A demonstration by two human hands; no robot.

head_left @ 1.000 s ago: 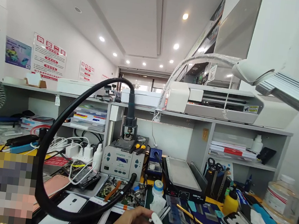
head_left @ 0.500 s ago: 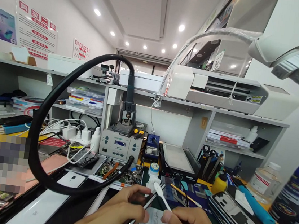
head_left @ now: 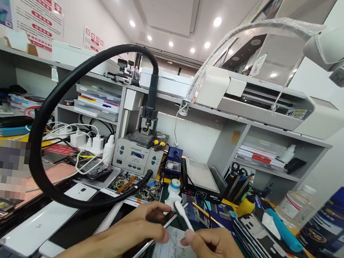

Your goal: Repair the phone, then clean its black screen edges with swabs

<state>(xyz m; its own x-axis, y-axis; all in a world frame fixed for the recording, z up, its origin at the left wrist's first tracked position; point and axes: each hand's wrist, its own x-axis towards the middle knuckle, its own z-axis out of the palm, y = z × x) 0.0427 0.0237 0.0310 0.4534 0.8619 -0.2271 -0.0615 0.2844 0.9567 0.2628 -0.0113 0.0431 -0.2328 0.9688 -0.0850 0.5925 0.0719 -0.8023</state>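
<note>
My left hand (head_left: 129,234) is closed around a dark phone (head_left: 148,243) held edge-up low in the middle of the view, thumb on its near side. My right hand (head_left: 222,256) pinches a white brush-like tool (head_left: 182,214) whose head rises beside the phone's top end. Under both hands lies a light blue printed sheet (head_left: 171,256) on a dark mat.
A thick black hose (head_left: 43,130) loops from the grey hot-air station (head_left: 137,156) across the bench. Behind stand a blue soldering unit (head_left: 172,166), a heating plate (head_left: 200,180), a yellow bottle (head_left: 247,205). Phones and screens (head_left: 64,212) lie left; a blue can (head_left: 332,224) right.
The view has tipped down and shifted right, so both hands show more fully. The hands keep the same grips on the phone and the white tool.
</note>
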